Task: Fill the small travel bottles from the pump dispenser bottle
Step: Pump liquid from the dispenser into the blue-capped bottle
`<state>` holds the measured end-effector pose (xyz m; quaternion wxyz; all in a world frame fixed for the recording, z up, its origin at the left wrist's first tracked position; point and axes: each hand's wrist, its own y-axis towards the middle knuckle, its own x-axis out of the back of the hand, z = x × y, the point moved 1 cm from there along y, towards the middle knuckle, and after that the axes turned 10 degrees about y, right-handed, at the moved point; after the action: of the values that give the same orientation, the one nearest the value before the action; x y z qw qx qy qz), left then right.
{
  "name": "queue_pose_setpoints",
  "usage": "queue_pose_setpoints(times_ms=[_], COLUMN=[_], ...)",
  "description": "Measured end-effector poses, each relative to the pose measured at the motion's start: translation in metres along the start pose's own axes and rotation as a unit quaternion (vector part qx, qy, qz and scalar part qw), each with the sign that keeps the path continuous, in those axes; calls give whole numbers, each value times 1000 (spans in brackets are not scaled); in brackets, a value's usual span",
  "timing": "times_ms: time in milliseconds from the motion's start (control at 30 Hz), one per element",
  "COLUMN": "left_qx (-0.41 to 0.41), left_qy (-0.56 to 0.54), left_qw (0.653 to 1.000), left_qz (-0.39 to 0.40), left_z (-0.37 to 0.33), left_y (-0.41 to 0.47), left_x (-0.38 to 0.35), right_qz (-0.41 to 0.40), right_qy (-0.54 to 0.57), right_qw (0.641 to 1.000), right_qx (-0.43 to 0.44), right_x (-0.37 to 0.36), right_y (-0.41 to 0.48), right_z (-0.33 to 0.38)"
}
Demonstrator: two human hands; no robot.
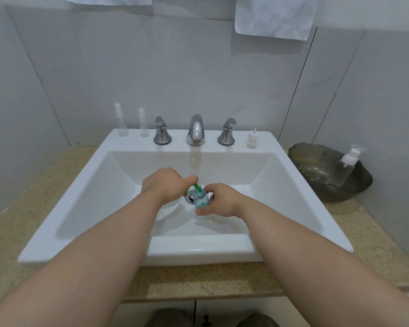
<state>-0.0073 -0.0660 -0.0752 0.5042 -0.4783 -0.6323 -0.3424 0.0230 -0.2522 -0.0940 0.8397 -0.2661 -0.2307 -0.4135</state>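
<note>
Blue-green liquid is seen inside the small travel bottle (pixel 201 201), which is pinched upright between the thumb and fingers of the right hand (pixel 220 200) low over the basin of the white sink (pixel 198 251), just above the drain (pixel 189 198). The pump dispenser bottle (pixel 169 205) is gripped at its head by the curled left hand (pixel 162 185), its green nozzle (pixel 197 186) angled down to the travel bottle's open neck. The little bottle is judged light and thin-walled, slick if soap runs down it, and easily squeezed; it is best held around the middle of its body, with the mouth left free. Two clear spray bottles (pixel 122 125) and a white pump cap (pixel 252 139) are stood on the sink ledge, and another clear bottle (pixel 347 166) is laid in a dark glass bowl (pixel 316 185) on the counter
</note>
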Motion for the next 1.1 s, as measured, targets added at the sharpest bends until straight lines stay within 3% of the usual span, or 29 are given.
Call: queue_pose_setpoints(times_ms=[1100], left_qx=[-16], left_qy=[27], left_qw=[999], left_qz=[-3], left_z=[-2], left_y=[4], left_x=[-3], right_qz=[3], right_qy=[-3], right_qw=[1000], right_qx=[-6], right_x=[-1], right_y=[3], right_z=[-4])
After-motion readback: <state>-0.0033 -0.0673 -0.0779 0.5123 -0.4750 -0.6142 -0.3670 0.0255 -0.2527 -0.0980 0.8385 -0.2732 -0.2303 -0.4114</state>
